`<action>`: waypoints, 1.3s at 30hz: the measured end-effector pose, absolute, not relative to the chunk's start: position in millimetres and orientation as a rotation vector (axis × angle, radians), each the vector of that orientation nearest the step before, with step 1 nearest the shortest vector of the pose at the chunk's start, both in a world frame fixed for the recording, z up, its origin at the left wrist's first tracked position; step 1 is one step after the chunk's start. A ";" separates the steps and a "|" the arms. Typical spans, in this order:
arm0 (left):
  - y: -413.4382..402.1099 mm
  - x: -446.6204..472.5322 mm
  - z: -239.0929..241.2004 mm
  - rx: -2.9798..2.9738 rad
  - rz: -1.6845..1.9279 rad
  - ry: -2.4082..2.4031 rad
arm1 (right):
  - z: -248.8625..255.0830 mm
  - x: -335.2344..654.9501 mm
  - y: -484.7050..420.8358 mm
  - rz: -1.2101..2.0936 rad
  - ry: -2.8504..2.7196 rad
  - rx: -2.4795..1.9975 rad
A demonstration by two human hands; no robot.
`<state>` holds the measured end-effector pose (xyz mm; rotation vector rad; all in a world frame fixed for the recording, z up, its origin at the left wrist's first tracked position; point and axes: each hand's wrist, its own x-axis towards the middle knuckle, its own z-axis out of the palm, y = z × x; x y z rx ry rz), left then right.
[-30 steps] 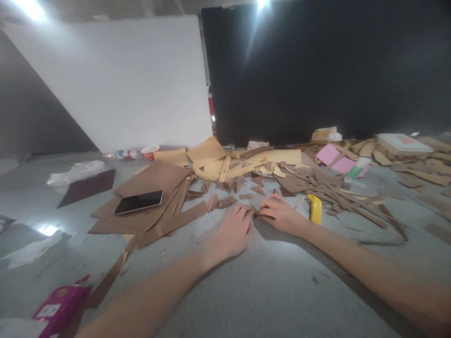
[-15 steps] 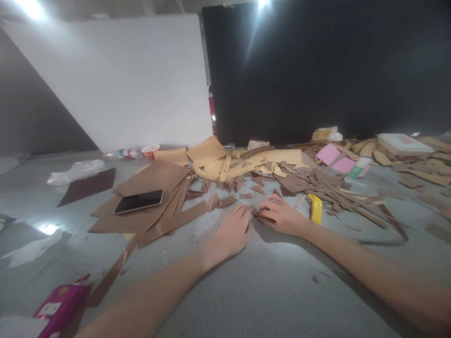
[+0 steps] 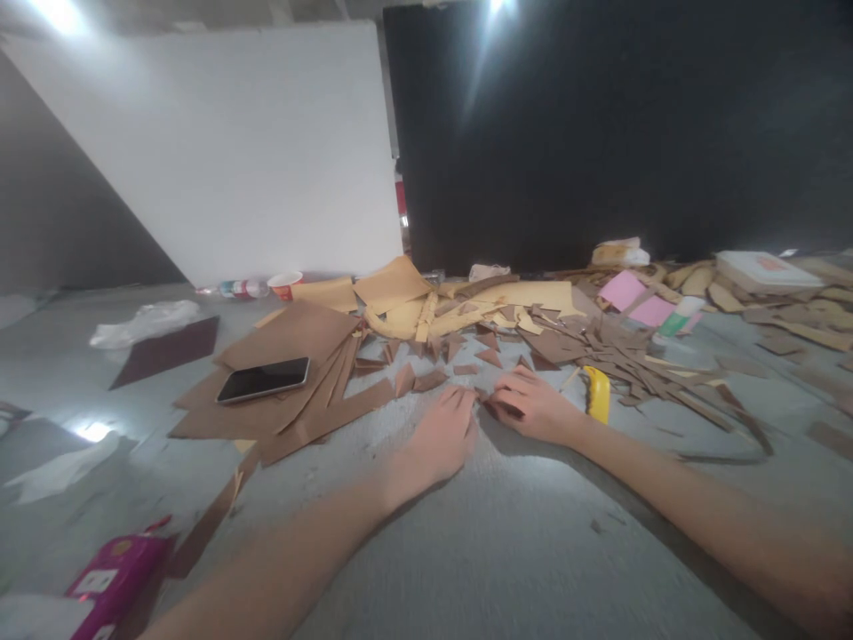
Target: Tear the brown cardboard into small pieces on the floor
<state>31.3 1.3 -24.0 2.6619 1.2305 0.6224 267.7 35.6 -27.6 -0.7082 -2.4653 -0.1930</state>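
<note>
My left hand (image 3: 446,433) and my right hand (image 3: 533,404) meet over the grey table, fingers bent and pressed together. Between their fingertips a small brown cardboard piece (image 3: 481,395) shows in part; the fingers hide the rest of it. Just beyond them lie several small brown cardboard triangles (image 3: 490,357), and a folded-looking one (image 3: 403,380) stands near my left hand. A yellow cutter-like tool (image 3: 598,396) rests beside my right wrist.
To the left a phone (image 3: 263,380) lies on stacked brown sheets (image 3: 286,333). A purple device (image 3: 120,569) sits at the lower left. Cardboard strips (image 3: 619,356) and a glue stick (image 3: 678,318) are on the right. Behind are a paper cup (image 3: 285,284) and yellow sheets (image 3: 393,289).
My right hand's fingers have shifted slightly and curl a little more. My left hand stays nearly in place, and the things on the table look unmoved.
</note>
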 end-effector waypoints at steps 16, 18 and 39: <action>3.0 29.5 -26.2 2.671 0.615 1.181 | -29.7 268.2 35.3 -0.044 -2.408 -0.851; 2.7 29.1 -25.5 2.680 0.610 1.166 | -31.6 269.1 36.9 -0.036 -2.407 -0.881; 2.0 28.1 -22.9 2.738 0.530 1.129 | -36.3 269.2 41.8 0.025 -2.430 -0.952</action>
